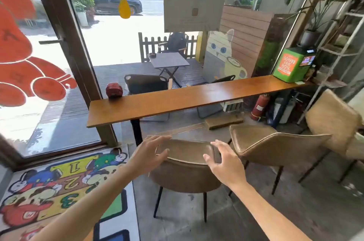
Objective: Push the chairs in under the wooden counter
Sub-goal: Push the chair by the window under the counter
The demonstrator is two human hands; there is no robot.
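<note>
A long wooden counter (197, 97) runs along the window. Three tan leather chairs stand back from it on the concrete floor. The nearest chair (185, 173) is right in front of me, its backrest facing me. My left hand (151, 154) hovers with fingers spread over the left end of that backrest. Over the right end my right hand (222, 162) is held with fingers apart. Neither hand grips the chair. A second chair (275, 146) stands to the right, turned sideways, and a third chair (332, 120) stands further right.
A red round object (114, 89) sits on the counter's left end, a green box (291, 66) on its right end. A fire extinguisher (260, 105) stands under the counter at right. A white shelf with a potted plant (311, 37) is at far right. A painted mat (59, 187) covers the floor at left.
</note>
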